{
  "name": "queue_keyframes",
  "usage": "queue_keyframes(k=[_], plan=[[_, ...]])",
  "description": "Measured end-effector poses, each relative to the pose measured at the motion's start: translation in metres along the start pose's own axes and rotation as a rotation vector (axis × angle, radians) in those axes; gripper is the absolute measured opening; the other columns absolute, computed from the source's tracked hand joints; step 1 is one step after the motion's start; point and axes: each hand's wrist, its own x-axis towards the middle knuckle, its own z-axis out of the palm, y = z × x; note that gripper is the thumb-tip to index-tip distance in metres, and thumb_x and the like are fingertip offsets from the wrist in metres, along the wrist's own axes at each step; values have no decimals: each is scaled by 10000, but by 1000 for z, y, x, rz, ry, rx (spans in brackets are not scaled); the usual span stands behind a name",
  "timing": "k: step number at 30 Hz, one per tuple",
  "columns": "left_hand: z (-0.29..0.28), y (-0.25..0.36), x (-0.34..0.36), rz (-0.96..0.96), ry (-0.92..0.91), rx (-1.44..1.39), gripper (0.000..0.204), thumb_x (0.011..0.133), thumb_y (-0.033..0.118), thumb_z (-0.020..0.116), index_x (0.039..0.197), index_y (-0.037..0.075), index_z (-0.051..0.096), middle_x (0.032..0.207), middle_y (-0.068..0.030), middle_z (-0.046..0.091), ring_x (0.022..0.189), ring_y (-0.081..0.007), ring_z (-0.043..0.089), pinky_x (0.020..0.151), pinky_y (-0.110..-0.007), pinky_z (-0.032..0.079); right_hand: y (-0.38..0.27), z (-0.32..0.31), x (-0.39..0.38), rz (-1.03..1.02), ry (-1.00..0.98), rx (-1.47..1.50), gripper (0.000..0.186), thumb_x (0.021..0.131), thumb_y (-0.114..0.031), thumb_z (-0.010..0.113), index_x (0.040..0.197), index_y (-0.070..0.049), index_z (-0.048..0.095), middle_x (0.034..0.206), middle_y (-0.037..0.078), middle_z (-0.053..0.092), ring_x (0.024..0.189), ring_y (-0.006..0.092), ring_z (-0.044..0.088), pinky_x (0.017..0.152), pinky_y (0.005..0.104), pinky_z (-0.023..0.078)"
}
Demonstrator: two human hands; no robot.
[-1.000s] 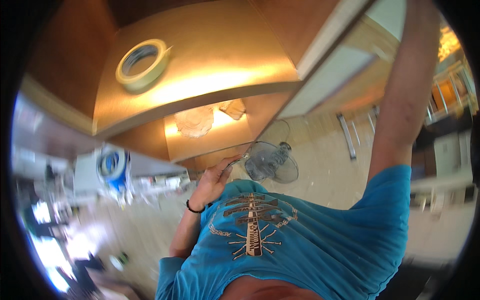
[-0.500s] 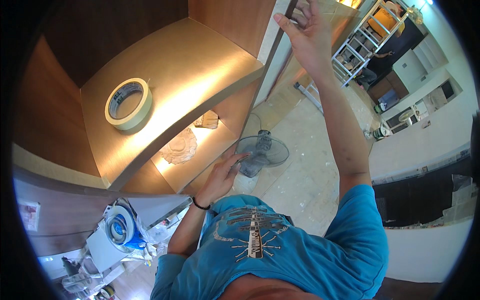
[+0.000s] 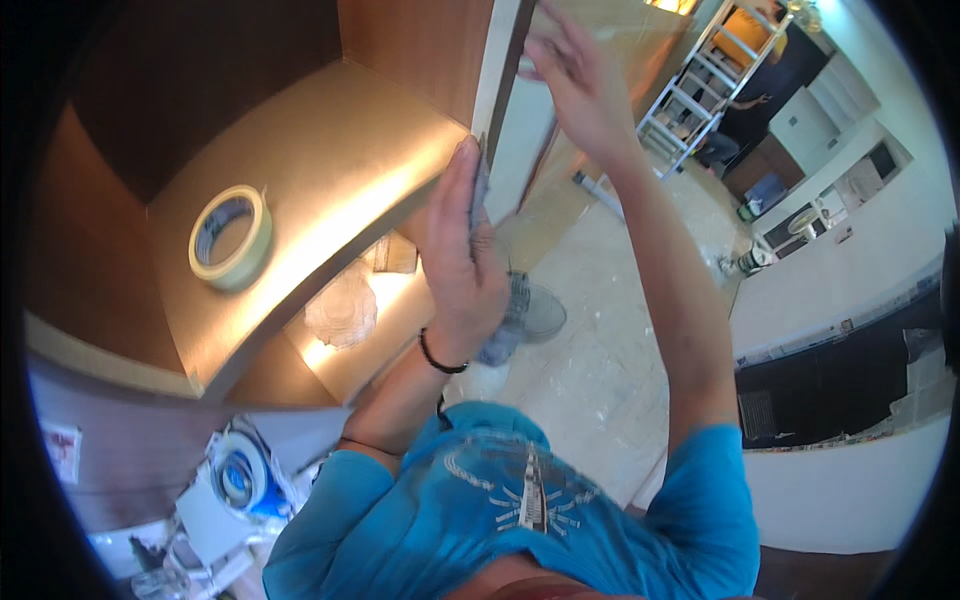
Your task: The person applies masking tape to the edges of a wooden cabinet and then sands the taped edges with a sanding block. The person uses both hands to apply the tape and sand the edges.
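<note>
My left hand [image 3: 462, 255] is raised to the front edge of the wooden cabinet shelf [image 3: 300, 165], its fingers straight and pressed together. Against its inner side is a thin, flat grey piece [image 3: 480, 185], whose kind I cannot make out. Higher up, my right hand [image 3: 585, 90] is beside the upright panel edge [image 3: 500, 75], its thumb and fingers apart; it is slightly blurred, so contact with the panel is unclear. A roll of masking tape [image 3: 255, 245] lies on the shelf, left of my left hand.
On the lit lower shelf sit a crumpled, pale sheet [image 3: 343, 305] and a brush-like block [image 3: 395, 254]. A fan [image 3: 530, 310] stands on the floor below. Far right, a person in orange [image 3: 737, 40] is by a ladder [image 3: 690, 90]. Buckets and wrapped items [image 3: 240, 475] are lower left.
My left hand has risen from beside the lower shelf to the upright panel edge, carrying the thin grey piece. My right hand has shifted slightly down and left with the view.
</note>
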Motion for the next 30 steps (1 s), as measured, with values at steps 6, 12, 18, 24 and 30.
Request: queue_keyframes(k=[6,12,18,24,30], plan=[[48,-20,61,247,212,98,626,909,-141,407,1528,-48,422,1560,-252,440,1481,-399,396,1222,-457,320,2,-44,-109,192,180,-102,419,1063,-118,582,1447,29,503,1273,161,693,1132,230,694,976,323,532],[93,-55,68,250,224,173,694,886,-135,414,1569,-19,369,1617,-264,351,1514,-445,319,1234,-528,276,29,-58,-290,588,503,-209,426,1069,-175,581,1440,23,515,1260,180,696,1065,229,712,934,320,530],[98,-61,60,241,158,219,729,897,-33,517,1596,-12,311,1653,-288,264,1535,-477,248,1238,-592,221,21,-52,-469,852,808,-243,438,1064,-226,593,1430,7,529,1278,173,692,1057,238,710,903,336,552],[99,-71,67,309,131,308,771,875,-30,520,1608,-3,283,1666,-284,235,1549,-471,215,1251,-581,186,-10,-26,-607,1079,1117,-176,452,1042,-234,628,1431,-30,522,1266,149,697,1052,220,713,831,308,540],[104,-29,134,368,168,367,769,873,-36,528,1607,19,307,1684,-244,224,1569,-438,176,1259,-561,162,-9,-21,-623,1102,1149,-158,402,1053,-216,608,1408,-45,533,1272,133,700,1063,229,715,836,313,535]])
